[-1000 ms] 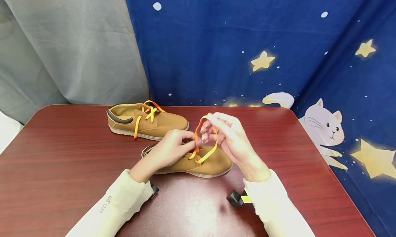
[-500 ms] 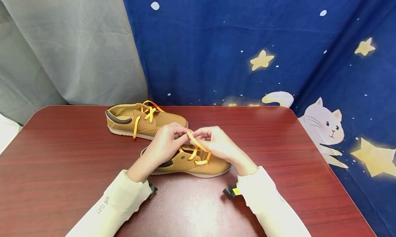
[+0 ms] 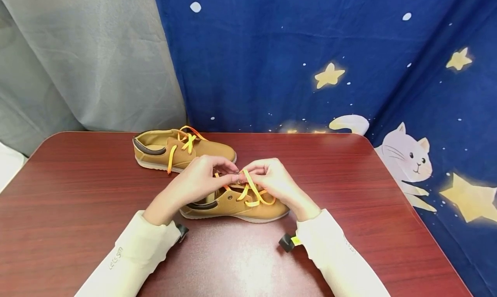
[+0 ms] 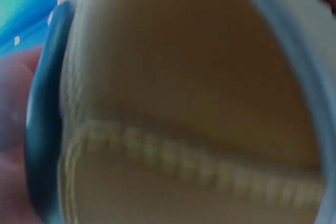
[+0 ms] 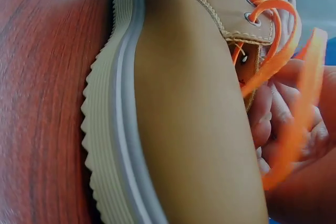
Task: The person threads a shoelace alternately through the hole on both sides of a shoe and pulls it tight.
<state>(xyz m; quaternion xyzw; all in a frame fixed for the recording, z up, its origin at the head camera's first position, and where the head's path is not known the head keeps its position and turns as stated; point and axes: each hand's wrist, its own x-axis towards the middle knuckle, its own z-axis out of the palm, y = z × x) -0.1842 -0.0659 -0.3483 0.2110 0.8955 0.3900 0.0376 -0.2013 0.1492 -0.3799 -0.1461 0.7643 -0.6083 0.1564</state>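
The near tan shoe (image 3: 233, 207) rests on its sole, toe to the right, with an orange-yellow shoelace (image 3: 253, 188) partly threaded through its eyelets. My right hand (image 3: 271, 179) pinches the shoelace over the lacing opening, and a loose loop hangs in front of its fingers, orange in the right wrist view. From the left, my left hand (image 3: 202, 176) reaches over the shoe's ankle opening, thumb and fingertips meeting the right fingertips; I cannot tell what they grip. The left wrist view looks into the shoe's beige lining (image 4: 189, 77), with a blurred finger (image 4: 13, 108) beside the collar.
A matching tan shoe (image 3: 211, 149) with yellow-orange laces stands behind, toe also to the right, close to the left hand. Both stand on a reddish-brown table (image 3: 97, 193). Grey (image 3: 105, 64) and blue star-patterned (image 3: 264, 60) curtains hang beyond its back edge.
My right hand came down and left with the shoelace, and the raised loop dropped onto the shoe. The left hand first met it, then shifted slightly left and lower, its thumb straightening.
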